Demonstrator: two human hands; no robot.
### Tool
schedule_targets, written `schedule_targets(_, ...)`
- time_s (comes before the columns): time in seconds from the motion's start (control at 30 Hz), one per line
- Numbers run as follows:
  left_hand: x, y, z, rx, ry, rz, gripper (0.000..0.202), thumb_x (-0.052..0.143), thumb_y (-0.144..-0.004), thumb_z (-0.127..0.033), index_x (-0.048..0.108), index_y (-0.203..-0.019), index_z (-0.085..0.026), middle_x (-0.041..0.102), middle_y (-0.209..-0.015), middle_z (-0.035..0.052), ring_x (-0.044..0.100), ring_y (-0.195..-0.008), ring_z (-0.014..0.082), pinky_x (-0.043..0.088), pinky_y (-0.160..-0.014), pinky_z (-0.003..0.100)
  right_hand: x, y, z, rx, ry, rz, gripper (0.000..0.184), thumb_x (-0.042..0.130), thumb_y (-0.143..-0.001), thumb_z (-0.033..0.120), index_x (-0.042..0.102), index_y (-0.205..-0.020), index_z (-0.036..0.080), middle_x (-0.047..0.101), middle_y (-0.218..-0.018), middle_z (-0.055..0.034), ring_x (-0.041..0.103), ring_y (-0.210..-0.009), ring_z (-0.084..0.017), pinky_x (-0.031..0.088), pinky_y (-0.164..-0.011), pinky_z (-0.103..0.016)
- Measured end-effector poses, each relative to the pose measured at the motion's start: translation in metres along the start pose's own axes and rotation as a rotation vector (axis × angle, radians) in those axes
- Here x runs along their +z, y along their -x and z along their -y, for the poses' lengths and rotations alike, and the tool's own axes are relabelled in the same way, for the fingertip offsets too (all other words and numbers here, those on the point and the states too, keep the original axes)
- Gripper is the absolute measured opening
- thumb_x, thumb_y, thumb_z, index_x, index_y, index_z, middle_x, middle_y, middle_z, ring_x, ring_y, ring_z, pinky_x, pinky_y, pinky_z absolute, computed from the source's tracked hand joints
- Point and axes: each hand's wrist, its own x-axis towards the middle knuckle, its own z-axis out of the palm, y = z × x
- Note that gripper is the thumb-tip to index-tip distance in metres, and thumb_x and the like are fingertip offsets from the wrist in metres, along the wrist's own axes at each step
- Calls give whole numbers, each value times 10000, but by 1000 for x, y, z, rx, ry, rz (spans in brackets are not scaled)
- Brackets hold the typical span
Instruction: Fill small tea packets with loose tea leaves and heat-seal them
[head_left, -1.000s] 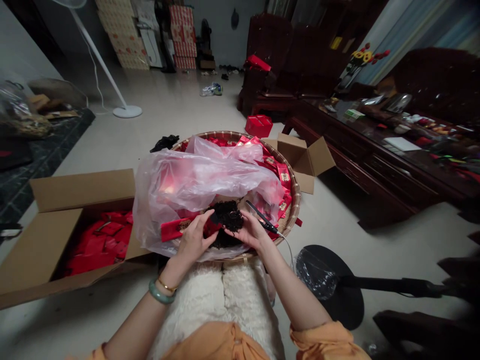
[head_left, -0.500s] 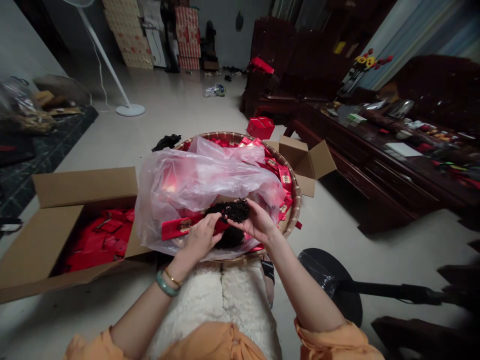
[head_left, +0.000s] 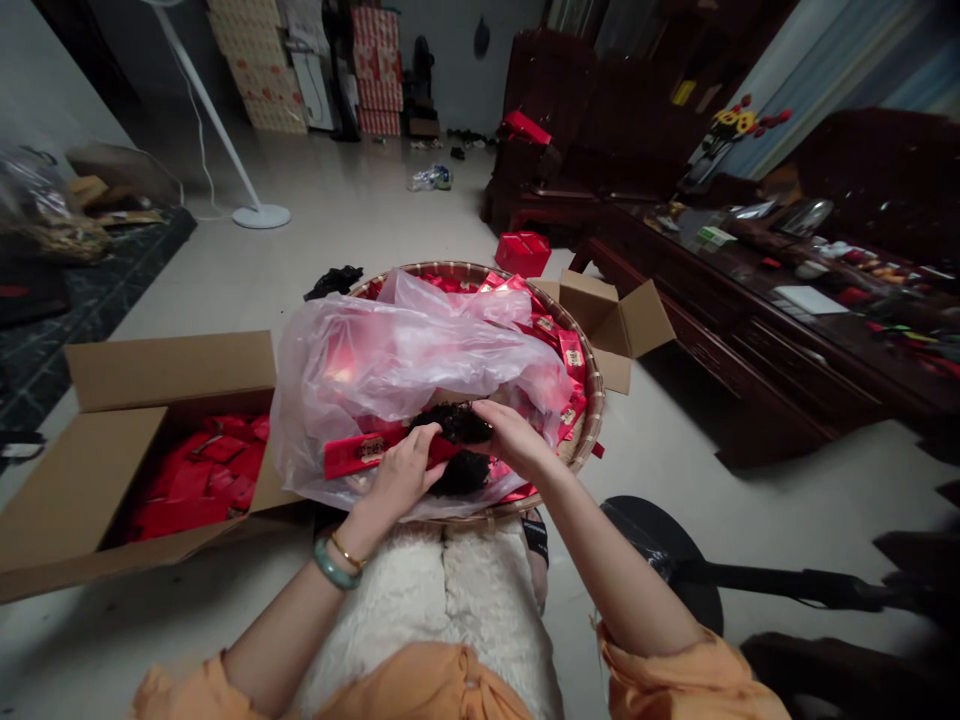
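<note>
In the head view, the left hand has its thumb and forefinger set a little apart, holding a red pouch that shows between them. The right hand is opposite, its fingers bent over dark dried leaves just beyond the pouch; its thumb is hidden, so whether it grips them cannot be told. A second dark heap lies on the near side of the pouch, below both hands. Just left of the left hand is a red strip with a pale label; the hand hides whether it belongs to the same pouch. All this is in the near part of a round woven bamboo tray, with a translucent plastic bag bunched across it and red packets along its far and right sides. A jade-green bangle and a gold bracelet circle the left wrist. Left of the tray, an open cardboard box holds more red packets; beyond the tray's right side is another open carton, near a red box on the floor.
</note>
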Motion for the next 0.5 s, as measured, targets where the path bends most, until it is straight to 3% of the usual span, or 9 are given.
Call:
schedule_targets(0.13,2,1,1,0,1,3,565,686,-741,-187,375,-1213,-181,622,-1105,121,665,-917,262,545,-712,340,0,2,1,-20,215,17,277,579,-682,214,617,-957,201,629,-966,-23,579,-945,-178,499,-833,-340)
schedule_targets(0.33,0,1,1,-3,8,32,568,672,-743,-159,358,-1217,-173,627,-1085,115,669,-909,255,549,-707,335,-8,-1,-6,-329,644,99,487,560,-601,50,595,-1072,172,597,-1095,-59,564,-1026,-182,456,-926,-347)
schedule_targets(0.5,1,2,1,22,19,36,564,651,-759,-164,342,-1231,-180,618,-1084,115,666,-898,247,551,-697,337,-5,-5,-15,-494,959,2,475,542,-647,7,599,-1088,175,633,-1073,-68,589,-1015,-185,464,-925,-357)
